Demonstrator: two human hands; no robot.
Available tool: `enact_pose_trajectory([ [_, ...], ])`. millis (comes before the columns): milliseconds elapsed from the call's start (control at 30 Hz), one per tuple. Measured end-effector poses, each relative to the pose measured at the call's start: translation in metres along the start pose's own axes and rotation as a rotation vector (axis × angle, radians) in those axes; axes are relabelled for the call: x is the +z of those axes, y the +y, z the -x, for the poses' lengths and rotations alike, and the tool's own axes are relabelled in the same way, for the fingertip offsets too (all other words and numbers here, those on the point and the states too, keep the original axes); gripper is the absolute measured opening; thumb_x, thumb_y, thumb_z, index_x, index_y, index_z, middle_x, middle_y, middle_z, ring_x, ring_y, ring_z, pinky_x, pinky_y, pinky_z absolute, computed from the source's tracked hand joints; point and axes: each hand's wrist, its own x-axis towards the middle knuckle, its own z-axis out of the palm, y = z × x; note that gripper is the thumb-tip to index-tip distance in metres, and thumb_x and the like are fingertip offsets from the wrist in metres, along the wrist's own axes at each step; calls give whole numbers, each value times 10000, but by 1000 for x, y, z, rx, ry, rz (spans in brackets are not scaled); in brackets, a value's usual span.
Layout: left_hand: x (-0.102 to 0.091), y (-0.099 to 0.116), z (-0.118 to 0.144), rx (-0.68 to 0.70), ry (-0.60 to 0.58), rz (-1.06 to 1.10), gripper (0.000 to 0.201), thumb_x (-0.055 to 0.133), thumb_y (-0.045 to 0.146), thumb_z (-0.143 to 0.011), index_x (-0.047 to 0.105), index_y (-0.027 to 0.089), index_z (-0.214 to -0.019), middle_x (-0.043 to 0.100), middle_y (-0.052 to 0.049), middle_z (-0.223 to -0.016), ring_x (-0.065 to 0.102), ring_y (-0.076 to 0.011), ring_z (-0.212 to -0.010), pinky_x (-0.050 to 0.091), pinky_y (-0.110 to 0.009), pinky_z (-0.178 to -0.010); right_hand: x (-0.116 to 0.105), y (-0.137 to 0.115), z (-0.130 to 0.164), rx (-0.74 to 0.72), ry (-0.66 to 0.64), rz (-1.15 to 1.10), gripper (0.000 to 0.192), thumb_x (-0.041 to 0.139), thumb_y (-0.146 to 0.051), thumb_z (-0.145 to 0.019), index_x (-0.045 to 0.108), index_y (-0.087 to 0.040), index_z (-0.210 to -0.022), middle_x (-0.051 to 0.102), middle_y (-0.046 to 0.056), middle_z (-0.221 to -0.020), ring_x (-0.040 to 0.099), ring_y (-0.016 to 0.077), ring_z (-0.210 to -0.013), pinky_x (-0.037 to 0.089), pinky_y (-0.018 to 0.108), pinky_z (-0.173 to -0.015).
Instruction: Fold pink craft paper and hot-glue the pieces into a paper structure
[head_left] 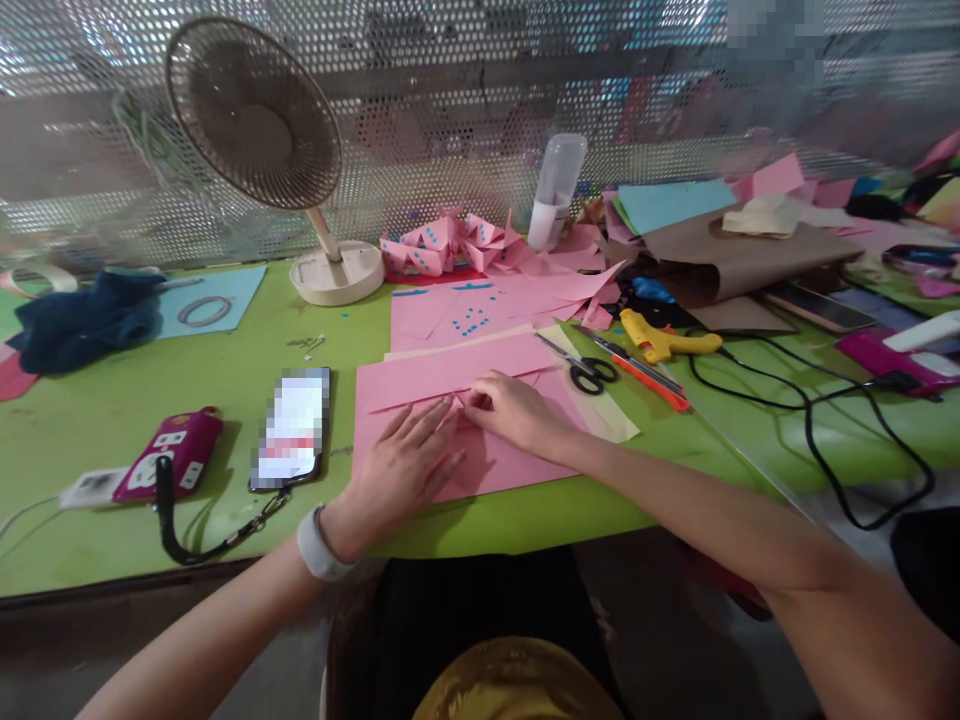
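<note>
Green worktable (225, 400) bears a pink paper sheet (480, 465) at its near edge, left hand (401, 468) flat and open pressing it, right hand (514, 410) curled, fingertips pinching a fold, scissors (581, 368) near.

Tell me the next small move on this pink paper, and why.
Probably run the right hand outward along the fold to crease it. The left hand lies flat, pinning the pink sheet on the green table, and the right fingertips pinch where the folded flaps meet, so the fold looks formed but not yet pressed flat.
</note>
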Motion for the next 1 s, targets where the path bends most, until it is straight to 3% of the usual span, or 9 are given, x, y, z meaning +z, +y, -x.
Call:
enact_pose_trajectory([
  [200,14,3,5,-21,-55,-1,673,309,560,-975,313,132,-1495,429,-173,-1488,409,-284,-1380,361,-513,-1118,1,4,-3,18,18,-61,124,659,-262,-834,632,-183,-742,660,42,-863,595,140,-730,421,256,-672],
  [400,6,-10,-3,39,-114,-3,757,357,635,-933,322,130,-1497,405,-153,-1508,364,-266,-1408,315,-444,-1159,-6,13,-9,147,-11,-309,91,618,-227,-833,622,-168,-763,674,17,-719,594,124,-643,439,241,-633],
  [667,2,-19,-13,8,-161,-8,756,350,669,-915,411,142,-1454,407,-157,-1507,394,-290,-1389,378,-461,-1115,-8,14,-10,180,-72,-393,116,586,-221,-847,630,-148,-769,635,6,-641,542,97,-518,422,229,-544],
  [833,4,-22,-17,-9,-145,9,681,366,632,-932,453,178,-1432,424,-145,-1499,398,-297,-1386,388,-470,-1108,-17,11,-4,-8,-41,-230,48,634,-144,-811,674,-155,-835,684,52,-897,615,126,-730,473,252,-688],
  [1000,5,-19,-16,12,-111,2,686,364,622,-939,399,180,-1462,440,-142,-1489,433,-282,-1364,414,-449,-1095,-34,16,6,-233,-86,122,256,713,-193,-800,693,-195,-1055,648,98,-1124,582,245,-1083,473,363,-897],
])
